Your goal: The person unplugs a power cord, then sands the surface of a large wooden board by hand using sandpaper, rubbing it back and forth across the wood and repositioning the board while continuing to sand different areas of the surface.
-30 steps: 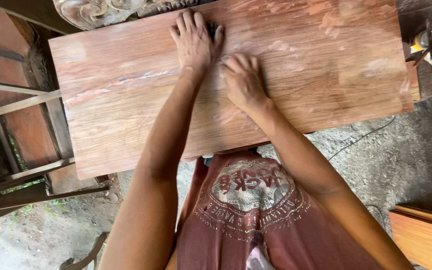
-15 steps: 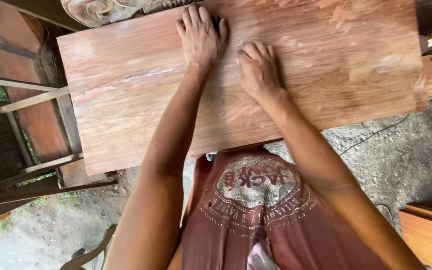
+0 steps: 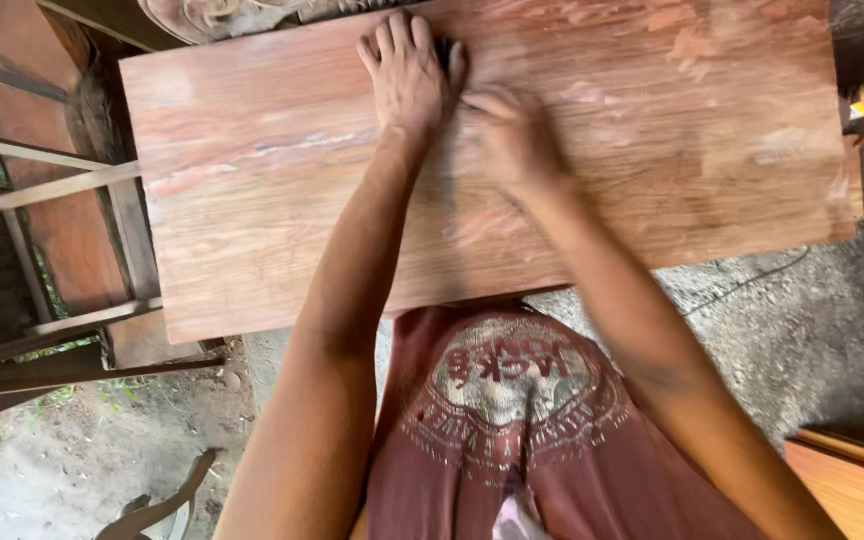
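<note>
Left hand [image 3: 409, 72]: lying flat, fingers spread, on the board [image 3: 252, 190].
Right hand [image 3: 512, 135]: pressing the board, blurred; grip unclear.

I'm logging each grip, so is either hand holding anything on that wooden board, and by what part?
The left hand lies flat on the wooden board, over a small dark thing by its thumb, mostly hidden. The right hand is blurred; a hold cannot be told.

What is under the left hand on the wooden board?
A small dark thing peeks out beside the left hand, which lies flat on the wooden board. Most of it is covered, so its kind cannot be told.
</note>
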